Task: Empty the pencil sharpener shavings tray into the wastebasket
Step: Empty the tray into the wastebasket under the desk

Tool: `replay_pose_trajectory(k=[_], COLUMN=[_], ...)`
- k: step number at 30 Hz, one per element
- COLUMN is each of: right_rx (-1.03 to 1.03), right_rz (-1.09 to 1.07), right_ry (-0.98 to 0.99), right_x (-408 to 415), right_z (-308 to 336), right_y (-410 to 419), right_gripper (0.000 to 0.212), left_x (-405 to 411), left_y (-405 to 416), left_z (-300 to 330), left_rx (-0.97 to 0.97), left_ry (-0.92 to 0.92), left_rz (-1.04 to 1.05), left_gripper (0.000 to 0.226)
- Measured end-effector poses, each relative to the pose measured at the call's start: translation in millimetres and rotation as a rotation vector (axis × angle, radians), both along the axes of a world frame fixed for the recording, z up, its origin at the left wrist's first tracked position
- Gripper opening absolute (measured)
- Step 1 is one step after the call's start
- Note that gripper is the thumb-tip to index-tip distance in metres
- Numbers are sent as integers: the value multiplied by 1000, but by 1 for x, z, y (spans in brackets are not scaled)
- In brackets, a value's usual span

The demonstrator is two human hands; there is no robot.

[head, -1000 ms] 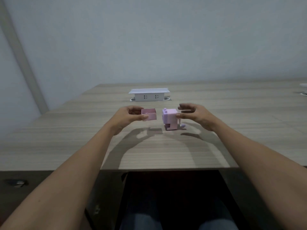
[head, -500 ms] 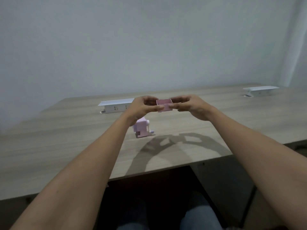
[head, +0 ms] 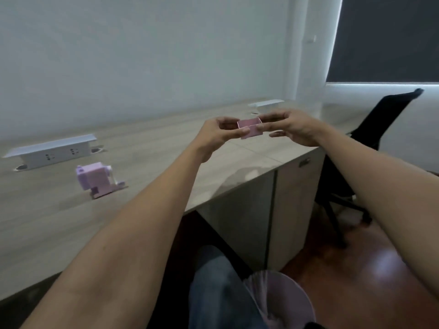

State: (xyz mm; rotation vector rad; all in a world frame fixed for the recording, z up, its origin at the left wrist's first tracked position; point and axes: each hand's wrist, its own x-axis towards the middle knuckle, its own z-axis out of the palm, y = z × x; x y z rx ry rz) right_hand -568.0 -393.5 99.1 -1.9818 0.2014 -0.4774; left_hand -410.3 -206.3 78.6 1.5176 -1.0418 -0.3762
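Observation:
A small pink shavings tray (head: pixel 252 130) is held upright in the air above the desk's right part, open side up. My left hand (head: pixel 217 132) pinches its left end and my right hand (head: pixel 291 126) pinches its right end. The lilac pencil sharpener (head: pixel 96 179) stands on the wooden desk (head: pixel 147 167) at the left, away from both hands, with its tray slot empty. A pale pink wastebasket (head: pixel 285 302) with a plastic liner sits on the floor at the bottom, by my knee. Its inside is only partly visible.
Two white socket boxes stand on the desk, one (head: pixel 51 150) at the left behind the sharpener, one (head: pixel 266 104) at the far right. A desk cabinet (head: pixel 261 210) lies under the right end. A black office chair (head: pixel 370 148) stands on the reddish floor at the right.
My right hand left the sharpener and joined the left on the tray. My view has swung right, so the sharpener now sits far left, and the wastebasket and chair came into view.

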Motion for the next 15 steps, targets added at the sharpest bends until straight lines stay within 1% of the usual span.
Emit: replay_pose_trajectory(k=[1,4,6,9,10,13,15], right_rx=[3,39,87,195,226,312,375], right_rz=[-33,-103,-131,-191,-212,-234,-241], right_ry=[7,51,76,104,118,174,204], right_x=[-14,-52,-73,-102,-110,-129,-134], right_z=[-4,-22,-42,-78,-93,-139,-171], right_y=[-10,-34,-46,-64,-68,-75,-75], right_gripper=[54,44,45,37,38,50,47], left_x=[-11,-39,-55,-79,-88,-109,-115], left_y=[-13,-47,-65,-88,-93,-101,-100], left_z=[-5,-26,-45,-78,-91,-134,-166], left_rx=[4,26,47,58,75,140,191], left_ry=[10,35,64,93,89,88,123], left_rz=[-22,-87,-126,-141,-145,-164,-166], left_gripper=[59,57,55,65,65,65,69])
